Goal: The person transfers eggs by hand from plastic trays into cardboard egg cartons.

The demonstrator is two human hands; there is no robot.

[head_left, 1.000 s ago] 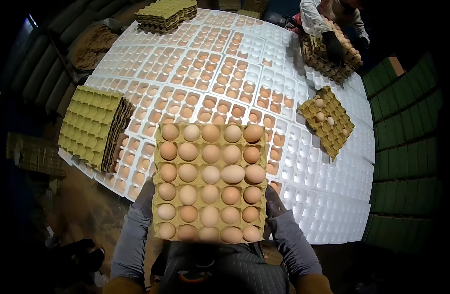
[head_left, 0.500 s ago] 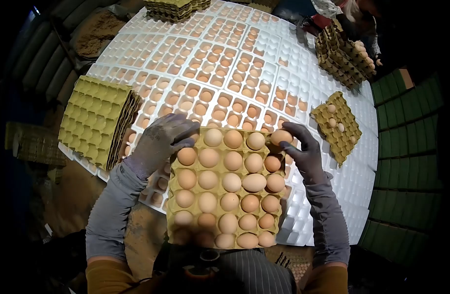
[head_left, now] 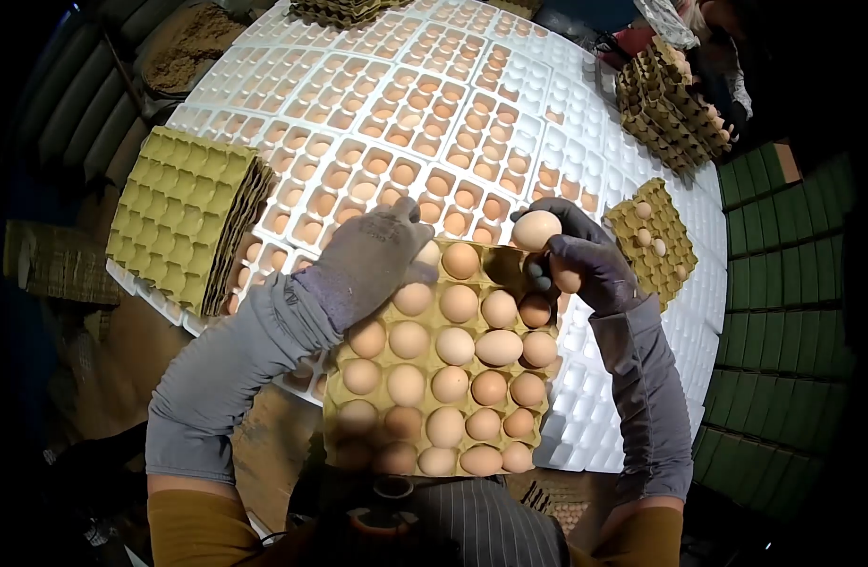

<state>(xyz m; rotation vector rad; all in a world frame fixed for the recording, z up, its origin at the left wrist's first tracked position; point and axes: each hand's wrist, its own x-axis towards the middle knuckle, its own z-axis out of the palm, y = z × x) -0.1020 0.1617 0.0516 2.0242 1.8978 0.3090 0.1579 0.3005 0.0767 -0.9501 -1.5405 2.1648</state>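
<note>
Setting: dim work space, lit over a broad surface of white moulded trays point(head_left: 661, 378), many cells holding eggs, those toward the right bare.

Item, central: one pulp egg tray point(head_left: 495, 263), directly before the person's body, overlapping the near edge of the white trays in view. Mostly filled with brown and cream eggs; empty cups in the far row, toward the right.

Item: right hand point(head_left: 595, 260), gloved in grey, at the tray's far right corner. Fingers curled, closed about a pale egg point(head_left: 536, 230) lifted clear of the cups; a second egg point(head_left: 566, 276) appears tucked against the palm.

Item: left hand point(head_left: 370, 257), gloved alike, over the far left corner, fingers bent beside a cream egg point(head_left: 428, 253); whether it grips that egg cannot be told.

Hazards, as judged: two eggs in one hand could knock together and crack, or one slip if the fingers loosen; smooth shells against glove fabric would be the cause. Uneven pressure at a corner could tip the pulp tray and roll eggs out.

Outlying: stack of empty pulp trays point(head_left: 184, 213), left; small pulp tray point(head_left: 649, 260) with a few eggs, right; co-worker's tray stack point(head_left: 665, 109), beyond.
</note>
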